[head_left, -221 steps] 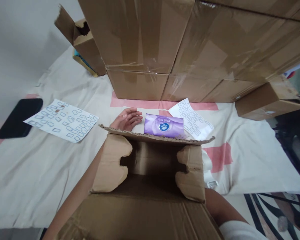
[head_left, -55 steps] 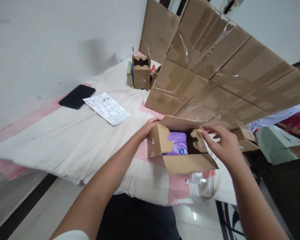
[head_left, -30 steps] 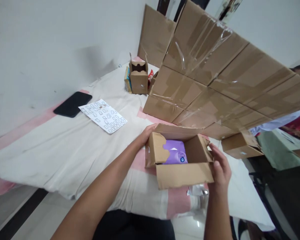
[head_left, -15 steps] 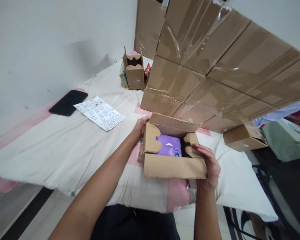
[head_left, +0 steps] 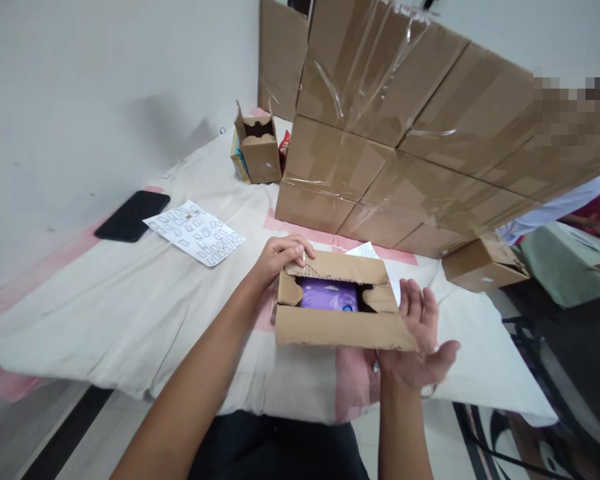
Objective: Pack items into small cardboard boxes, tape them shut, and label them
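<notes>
Folding in goes the far flap (head_left: 353,267), upright a moment ago, our left hand (head_left: 279,257) curling its fingers round one corner! That narrows the opening of our carton (head_left: 343,329), purple pack (head_left: 327,294) inside; our right hand (head_left: 419,347) (fingers spread, gripping nothing) is by the other end.

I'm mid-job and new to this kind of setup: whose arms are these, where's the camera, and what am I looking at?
No machine: a person works bare-handed, seen by one camera worn on their head, pointing forward and down. The left hand touches the far flap of a cardboard box, its grip unclear; the right hand is open, palm up, by the box's right end. A purple packet sits inside. On the pale cloth also lie a dark flat object and a marked sheet, with taped cartons behind.
</notes>
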A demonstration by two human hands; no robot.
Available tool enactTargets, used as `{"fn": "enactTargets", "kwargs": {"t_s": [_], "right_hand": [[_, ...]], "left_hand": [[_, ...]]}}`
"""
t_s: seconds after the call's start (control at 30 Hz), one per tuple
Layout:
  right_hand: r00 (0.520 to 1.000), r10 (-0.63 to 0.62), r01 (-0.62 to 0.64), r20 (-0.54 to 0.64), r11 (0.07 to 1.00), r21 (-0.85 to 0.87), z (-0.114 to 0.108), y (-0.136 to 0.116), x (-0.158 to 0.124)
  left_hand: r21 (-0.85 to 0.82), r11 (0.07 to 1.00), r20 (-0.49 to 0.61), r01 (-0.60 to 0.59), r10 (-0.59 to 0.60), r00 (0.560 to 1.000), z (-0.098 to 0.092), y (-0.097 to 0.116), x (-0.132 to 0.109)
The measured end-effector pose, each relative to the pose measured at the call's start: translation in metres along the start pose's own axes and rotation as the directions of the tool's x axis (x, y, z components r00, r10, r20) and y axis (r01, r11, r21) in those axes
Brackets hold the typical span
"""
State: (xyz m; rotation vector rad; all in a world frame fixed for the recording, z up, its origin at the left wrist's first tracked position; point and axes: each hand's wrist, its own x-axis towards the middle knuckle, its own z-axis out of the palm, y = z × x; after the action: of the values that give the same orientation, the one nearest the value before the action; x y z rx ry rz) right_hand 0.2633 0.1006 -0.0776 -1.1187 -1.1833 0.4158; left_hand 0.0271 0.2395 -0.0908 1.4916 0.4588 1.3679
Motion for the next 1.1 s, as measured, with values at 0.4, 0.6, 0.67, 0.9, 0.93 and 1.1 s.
{"fn": "enactTargets", "kwargs": {"t_s": [0.4,0.6,0.67,0.9,0.93,1.1], "right_hand": [[0.958,0.164,-0.178,-0.237,0.983,-0.039,0.021,0.010,-0.005],[0.950,0.216,-0.227,-0.227,0.973,-0.026,0.023,0.006,0.000],[0.951,0.211,-0.228,-0.226,0.972,-0.050,0.022,0.004,0.001],[0.941,0.295,-0.305,-0.166,0.952,-0.039,0.021,0.003,0.008],[0.937,0.311,-0.320,-0.156,0.947,-0.034,0.021,0.003,0.008],[0.918,0.382,-0.378,-0.112,0.924,0.055,0.011,-0.005,0.011]], "left_hand": [[-0.034,0.997,-0.025,0.062,-0.063,0.998,0.002,0.009,-0.001],[-0.049,0.998,0.012,0.048,-0.047,0.999,0.000,0.002,-0.002],[-0.002,0.998,0.036,0.061,-0.061,0.997,-0.003,0.005,-0.001],[0.602,0.799,0.162,0.005,-0.128,0.978,0.003,0.065,-0.008],[0.709,0.705,0.182,-0.004,-0.177,0.967,0.014,0.074,-0.014],[0.983,0.151,0.136,-0.105,-0.210,0.968,0.072,0.088,-0.054]]}}
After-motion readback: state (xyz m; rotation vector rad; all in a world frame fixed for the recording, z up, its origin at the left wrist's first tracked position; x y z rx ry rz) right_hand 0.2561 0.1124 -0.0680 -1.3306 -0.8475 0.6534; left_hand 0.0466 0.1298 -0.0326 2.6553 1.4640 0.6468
